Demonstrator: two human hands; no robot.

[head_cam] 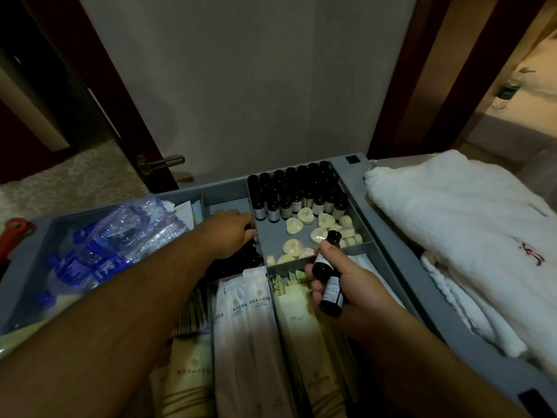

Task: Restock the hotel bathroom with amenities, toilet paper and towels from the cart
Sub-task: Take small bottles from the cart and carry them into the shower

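The grey cart tray (224, 188) fills the lower frame, split into compartments; just beside its right wall lies a stack of folded white towels (458, 218), the top one bearing a red embroidered mark; in the tray's left compartment lies a shrink-wrapped pack of water bottles (120, 233) with blue labels; long white amenity packets (250, 312) stand in rows in the near compartments, with cream ones beside them. Rows of dark amenity bottles (297, 191) stand upright in the far right compartment. The left hand (230, 233) reaches into the middle compartment, knuckles up, fingers bent down onto some dark items; the fingertips are hidden, so I cannot tell whether they grip anything. The right hand (352, 285) hovers over the near right compartments, fingers and thumb curled round two small dark bottles (327, 267), held side by side, caps pointing away; round cream soaps (294, 226) lie scattered on the compartment floor in front of the bottle rows.
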